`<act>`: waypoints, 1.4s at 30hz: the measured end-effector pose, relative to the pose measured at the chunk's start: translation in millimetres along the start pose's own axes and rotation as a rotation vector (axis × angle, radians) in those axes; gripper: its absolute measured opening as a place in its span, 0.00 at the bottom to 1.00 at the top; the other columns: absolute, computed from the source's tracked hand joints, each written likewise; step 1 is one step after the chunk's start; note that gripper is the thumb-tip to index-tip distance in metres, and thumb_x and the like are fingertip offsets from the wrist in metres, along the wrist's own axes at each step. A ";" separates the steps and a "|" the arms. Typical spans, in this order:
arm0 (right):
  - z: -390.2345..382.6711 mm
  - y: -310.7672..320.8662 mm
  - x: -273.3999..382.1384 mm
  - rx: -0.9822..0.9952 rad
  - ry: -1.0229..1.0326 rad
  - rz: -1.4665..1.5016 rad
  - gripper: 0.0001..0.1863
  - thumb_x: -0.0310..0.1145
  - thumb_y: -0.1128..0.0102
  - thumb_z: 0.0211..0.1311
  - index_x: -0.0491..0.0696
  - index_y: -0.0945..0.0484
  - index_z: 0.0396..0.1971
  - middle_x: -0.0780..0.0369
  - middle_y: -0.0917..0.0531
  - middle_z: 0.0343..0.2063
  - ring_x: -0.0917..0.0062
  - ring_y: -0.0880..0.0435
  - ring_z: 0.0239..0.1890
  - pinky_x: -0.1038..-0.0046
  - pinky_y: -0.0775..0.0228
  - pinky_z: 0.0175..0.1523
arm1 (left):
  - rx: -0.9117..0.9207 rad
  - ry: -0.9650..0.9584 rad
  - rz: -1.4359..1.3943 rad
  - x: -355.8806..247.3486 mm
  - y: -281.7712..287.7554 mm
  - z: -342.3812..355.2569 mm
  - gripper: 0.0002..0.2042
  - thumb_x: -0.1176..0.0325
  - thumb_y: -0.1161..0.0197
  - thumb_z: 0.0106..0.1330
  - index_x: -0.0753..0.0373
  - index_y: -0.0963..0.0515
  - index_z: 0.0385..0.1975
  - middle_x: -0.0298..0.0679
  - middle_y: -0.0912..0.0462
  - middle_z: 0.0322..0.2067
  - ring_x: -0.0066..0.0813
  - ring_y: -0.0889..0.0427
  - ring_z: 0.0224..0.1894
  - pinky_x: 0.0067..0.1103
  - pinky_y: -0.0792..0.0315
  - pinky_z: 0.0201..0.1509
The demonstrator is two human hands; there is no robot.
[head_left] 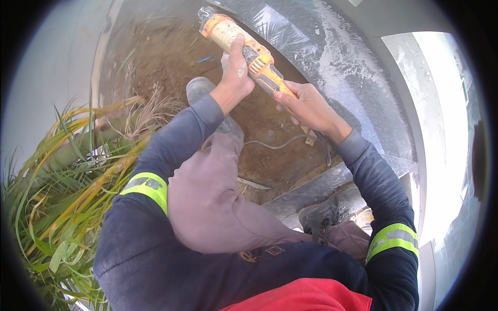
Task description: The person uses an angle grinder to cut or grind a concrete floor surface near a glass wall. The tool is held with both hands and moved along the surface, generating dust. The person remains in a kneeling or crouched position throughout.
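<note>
A dusty yellow-and-black angle grinder (263,66) slants across the upper middle, its working end up and to the left. My left hand (236,75) is closed round its body toward the front. Around its rear handle my right hand (311,108) is wrapped. The front end lies close to the edge of a dark, dust-smeared stone slab (332,67). I cannot make out a disc on it.
Brown soil (161,57) lies below, with a grey boot (202,90) of mine on it. Leafy palm fronds (62,207) crowd the left. A thin cable (275,146) crosses the soil. My other shoe (316,217) rests by a stone ledge (295,199).
</note>
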State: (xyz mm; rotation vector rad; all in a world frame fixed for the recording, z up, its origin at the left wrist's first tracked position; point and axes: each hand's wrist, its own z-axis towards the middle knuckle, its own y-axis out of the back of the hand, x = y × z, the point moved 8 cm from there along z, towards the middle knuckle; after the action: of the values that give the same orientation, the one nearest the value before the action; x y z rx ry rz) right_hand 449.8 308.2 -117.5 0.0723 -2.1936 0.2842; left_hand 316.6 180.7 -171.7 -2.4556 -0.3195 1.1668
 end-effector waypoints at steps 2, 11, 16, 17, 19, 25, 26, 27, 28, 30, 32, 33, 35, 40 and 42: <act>-7.6 0.0 -2.0 0.001 -0.016 -0.004 0.25 0.45 0.44 0.75 0.40 0.22 0.59 0.66 0.20 0.27 0.86 0.26 0.19 0.78 0.31 0.26 | 0.019 -0.001 0.015 2.8 -6.7 -9.7 0.18 0.56 0.42 0.76 0.64 0.35 0.51 0.45 0.22 0.41 0.39 0.15 0.41 0.40 0.14 0.43; 10.4 3.3 -2.4 0.009 0.026 0.022 0.20 0.45 0.43 0.75 0.41 0.20 0.48 0.67 0.20 0.26 0.86 0.28 0.17 0.78 0.34 0.24 | -0.029 0.008 0.111 -2.1 -0.3 7.2 0.21 0.51 0.47 0.78 0.65 0.33 0.54 0.46 0.20 0.44 0.39 0.16 0.46 0.40 0.19 0.54; 20.7 5.8 1.7 0.012 0.008 -0.003 0.19 0.45 0.43 0.74 0.42 0.19 0.44 0.68 0.21 0.26 0.86 0.28 0.17 0.77 0.35 0.24 | -0.019 0.012 0.106 -5.0 0.9 17.0 0.21 0.52 0.47 0.78 0.65 0.34 0.55 0.46 0.20 0.44 0.39 0.16 0.47 0.41 0.19 0.55; 20.8 6.2 1.1 0.012 0.008 -0.001 0.19 0.45 0.43 0.74 0.41 0.19 0.45 0.68 0.21 0.26 0.86 0.28 0.17 0.77 0.35 0.24 | -0.027 0.014 0.097 -4.8 1.8 18.9 0.21 0.52 0.46 0.78 0.65 0.34 0.55 0.45 0.20 0.44 0.39 0.16 0.47 0.41 0.19 0.55; 21.6 6.5 -0.6 0.014 0.007 0.002 0.20 0.46 0.43 0.74 0.41 0.19 0.46 0.68 0.21 0.26 0.86 0.28 0.18 0.77 0.34 0.25 | -0.043 0.026 0.084 -4.1 2.5 18.8 0.21 0.52 0.46 0.78 0.65 0.34 0.55 0.45 0.20 0.44 0.39 0.16 0.47 0.41 0.19 0.55; -6.5 1.2 -5.5 0.006 -0.011 0.018 0.21 0.45 0.43 0.75 0.41 0.20 0.52 0.68 0.20 0.27 0.87 0.27 0.19 0.79 0.33 0.25 | 0.004 0.012 0.070 4.3 -4.5 -8.9 0.20 0.54 0.44 0.77 0.64 0.35 0.54 0.44 0.21 0.43 0.38 0.15 0.45 0.40 0.17 0.50; -10.2 1.6 -7.8 0.013 -0.015 0.030 0.21 0.45 0.43 0.75 0.41 0.20 0.53 0.68 0.20 0.27 0.87 0.27 0.19 0.79 0.33 0.25 | 0.003 0.009 0.043 7.3 -6.6 -12.9 0.19 0.56 0.43 0.76 0.64 0.36 0.54 0.44 0.22 0.43 0.37 0.15 0.44 0.39 0.15 0.47; -13.1 2.2 -10.2 0.019 -0.019 0.041 0.22 0.44 0.43 0.75 0.41 0.20 0.54 0.67 0.20 0.28 0.87 0.27 0.19 0.79 0.32 0.25 | 0.002 0.006 0.016 9.1 -7.9 -14.9 0.18 0.58 0.41 0.76 0.63 0.36 0.53 0.44 0.24 0.44 0.37 0.15 0.43 0.39 0.14 0.43; -15.3 3.3 -11.5 0.021 -0.022 0.054 0.22 0.44 0.43 0.75 0.41 0.21 0.55 0.67 0.20 0.28 0.87 0.27 0.19 0.79 0.32 0.25 | 0.021 -0.002 0.000 11.4 -9.3 -13.4 0.18 0.59 0.41 0.76 0.62 0.37 0.54 0.43 0.24 0.43 0.37 0.15 0.42 0.39 0.14 0.43; -13.9 4.6 -5.6 0.017 -0.026 0.030 0.22 0.44 0.43 0.75 0.41 0.21 0.55 0.67 0.20 0.28 0.87 0.27 0.19 0.78 0.32 0.25 | 0.019 -0.005 0.002 10.4 -6.3 -8.3 0.18 0.58 0.41 0.76 0.63 0.37 0.53 0.43 0.23 0.43 0.37 0.15 0.42 0.39 0.14 0.43; -6.7 4.9 -3.0 0.016 -0.014 0.017 0.22 0.44 0.43 0.75 0.41 0.21 0.55 0.67 0.20 0.28 0.87 0.27 0.19 0.79 0.33 0.25 | -0.001 0.000 0.016 6.1 -4.6 -3.4 0.18 0.58 0.42 0.76 0.64 0.36 0.52 0.45 0.23 0.43 0.38 0.15 0.42 0.40 0.14 0.43; 1.0 3.9 -4.7 0.018 -0.001 0.015 0.22 0.44 0.43 0.75 0.41 0.20 0.55 0.67 0.20 0.28 0.87 0.28 0.18 0.79 0.33 0.25 | -0.021 0.005 0.027 2.6 -2.2 -0.8 0.18 0.57 0.43 0.76 0.65 0.36 0.52 0.45 0.23 0.43 0.39 0.15 0.42 0.40 0.14 0.43; 9.4 6.1 -3.0 0.012 0.015 0.012 0.21 0.44 0.43 0.75 0.41 0.20 0.54 0.67 0.21 0.28 0.87 0.28 0.18 0.79 0.34 0.24 | -0.036 0.011 0.037 0.1 -0.8 7.8 0.18 0.57 0.44 0.77 0.66 0.35 0.51 0.47 0.22 0.42 0.40 0.15 0.42 0.41 0.14 0.43; 18.1 7.2 -4.7 0.004 0.013 0.021 0.20 0.43 0.43 0.75 0.41 0.19 0.52 0.68 0.21 0.28 0.88 0.29 0.18 0.79 0.37 0.24 | -0.052 0.006 0.039 0.0 0.6 16.4 0.19 0.57 0.45 0.77 0.69 0.35 0.51 0.48 0.22 0.41 0.41 0.15 0.41 0.42 0.15 0.44; 12.6 7.3 -4.3 0.002 0.001 0.032 0.20 0.43 0.43 0.75 0.41 0.20 0.51 0.68 0.21 0.27 0.88 0.29 0.18 0.79 0.36 0.24 | -0.045 0.016 0.040 1.6 -0.5 14.9 0.19 0.57 0.44 0.77 0.68 0.35 0.51 0.47 0.22 0.41 0.41 0.15 0.41 0.41 0.14 0.44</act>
State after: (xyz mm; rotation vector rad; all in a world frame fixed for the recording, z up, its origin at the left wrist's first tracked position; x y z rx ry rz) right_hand 441.3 312.1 -129.6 0.0375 -2.1951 0.3043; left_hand 306.0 185.6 -181.1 -2.5195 -0.2971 1.1680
